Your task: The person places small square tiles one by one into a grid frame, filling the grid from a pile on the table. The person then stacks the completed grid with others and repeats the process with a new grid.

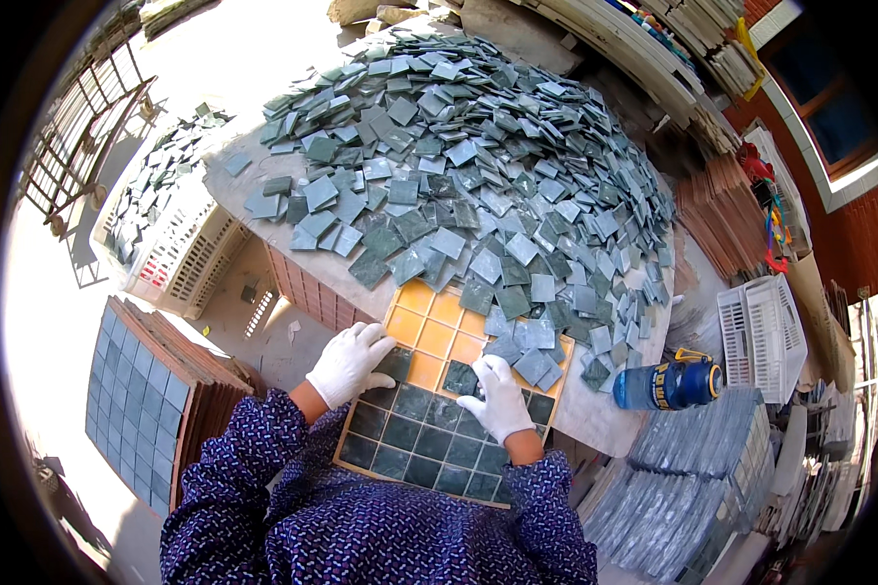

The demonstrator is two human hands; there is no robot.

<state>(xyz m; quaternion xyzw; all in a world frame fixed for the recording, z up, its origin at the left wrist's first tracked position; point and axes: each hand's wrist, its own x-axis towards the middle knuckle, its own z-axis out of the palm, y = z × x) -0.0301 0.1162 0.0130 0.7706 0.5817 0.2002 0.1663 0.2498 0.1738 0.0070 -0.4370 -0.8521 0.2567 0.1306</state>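
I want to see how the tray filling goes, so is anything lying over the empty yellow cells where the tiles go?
Yes. Loose green tiles from the big pile spill over the tray's far right corner, covering some yellow cells. The cells nearer the left hand are bare. The right hand rests on a tile at the filled rows' edge.

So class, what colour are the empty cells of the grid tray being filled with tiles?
Orange-yellow: the grid tray's unfilled cells show clearly in the head view.
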